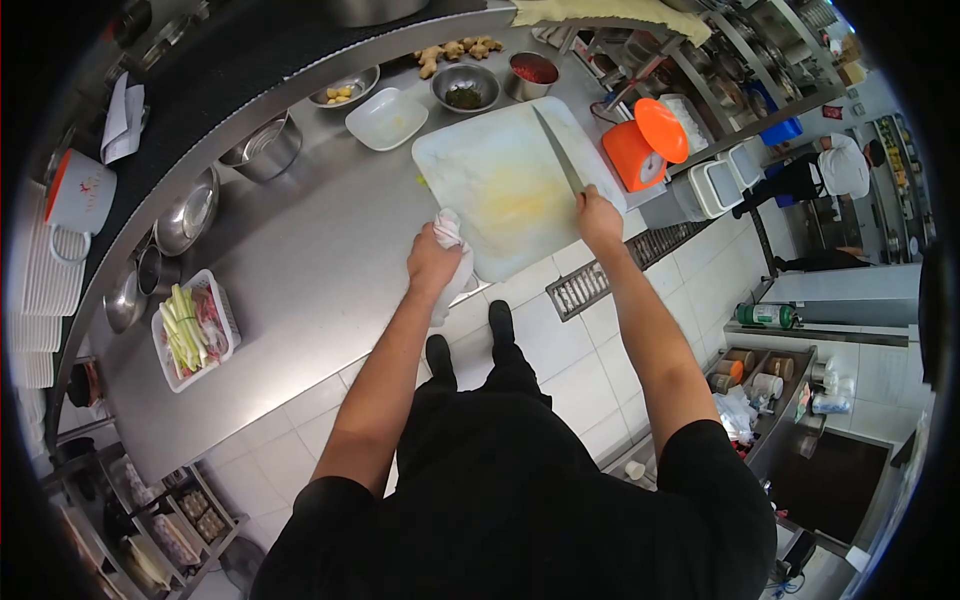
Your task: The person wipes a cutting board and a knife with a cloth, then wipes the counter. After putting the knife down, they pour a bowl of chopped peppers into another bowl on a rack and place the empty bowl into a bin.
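A white cutting board with a yellowish stain lies on the steel counter. My right hand is closed round the handle of a large knife, whose blade lies over the board's right part and points away from me. At the board's left edge, my left hand grips a white cloth, which hangs down by the counter's front edge. Which fingers press the cloth is partly hidden.
An orange scale stands right of the board. Behind it are bowls, a white dish and ginger. A basket of cut stalks sits on the left of the counter. A co-worker stands far right.
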Demonstrator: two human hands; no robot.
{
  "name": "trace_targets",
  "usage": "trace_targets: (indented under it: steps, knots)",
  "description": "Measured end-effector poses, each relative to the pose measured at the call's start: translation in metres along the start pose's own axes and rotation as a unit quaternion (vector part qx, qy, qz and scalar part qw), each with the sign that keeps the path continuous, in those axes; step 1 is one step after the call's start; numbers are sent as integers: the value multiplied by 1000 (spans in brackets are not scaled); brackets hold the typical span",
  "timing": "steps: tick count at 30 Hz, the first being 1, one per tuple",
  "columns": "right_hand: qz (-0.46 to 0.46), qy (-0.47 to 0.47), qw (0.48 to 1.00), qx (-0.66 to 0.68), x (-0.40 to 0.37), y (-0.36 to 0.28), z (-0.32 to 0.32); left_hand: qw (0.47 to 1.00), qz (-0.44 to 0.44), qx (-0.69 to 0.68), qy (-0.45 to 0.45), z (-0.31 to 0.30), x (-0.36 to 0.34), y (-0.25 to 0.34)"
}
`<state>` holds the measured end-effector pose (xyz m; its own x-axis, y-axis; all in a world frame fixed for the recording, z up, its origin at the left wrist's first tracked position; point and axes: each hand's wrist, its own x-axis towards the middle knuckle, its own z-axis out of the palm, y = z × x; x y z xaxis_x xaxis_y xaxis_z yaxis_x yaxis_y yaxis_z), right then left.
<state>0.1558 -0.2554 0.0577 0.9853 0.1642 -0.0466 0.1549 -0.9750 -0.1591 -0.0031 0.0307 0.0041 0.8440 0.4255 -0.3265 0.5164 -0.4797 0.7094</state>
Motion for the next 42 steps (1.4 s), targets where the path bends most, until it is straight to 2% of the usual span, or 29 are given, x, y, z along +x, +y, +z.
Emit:
trace_targets:
  steps: [3,6,11,16,20,33,36,37,39,41,42]
  knots:
    - [-89,15,995,-34,11,-25,-7,1000,-5,-6,0,-5,-3,4]
    - [-62,-14,996,-70,32,-19,1,999,7,7,31,-3,-7,6]
    - [-27,-49,995,-84,27,-25,20,1000,-7,16,-1,-8,-7,10]
    - [-27,-75,992,-96,2,-73,18,1000,-1,0,1,-8,-2,8]
    - [-45,-86,992,-78,-15,-105,29,1000,13,-11,17,-9,-4,6]
    - [-73,-84,994,-13,-39,-137,40,998,4,-51,23,-9,-6,6]
    - [-98,-100,989,49,-64,-156,40,997,4,-70,-24,-29,-13,13]
    - [-108,-108,986,72,-67,-157,42,982,-19,-178,-56,-27,-11,3]
    - [-155,-68,975,141,-80,-157,75,912,-57,-384,-134,-16,-3,-28]
    - [-147,-57,954,254,-103,-175,58,817,-108,-536,-181,-37,-24,-34]
    - [-131,-99,937,309,-103,-181,57,807,-114,-550,-181,-39,-26,-38]
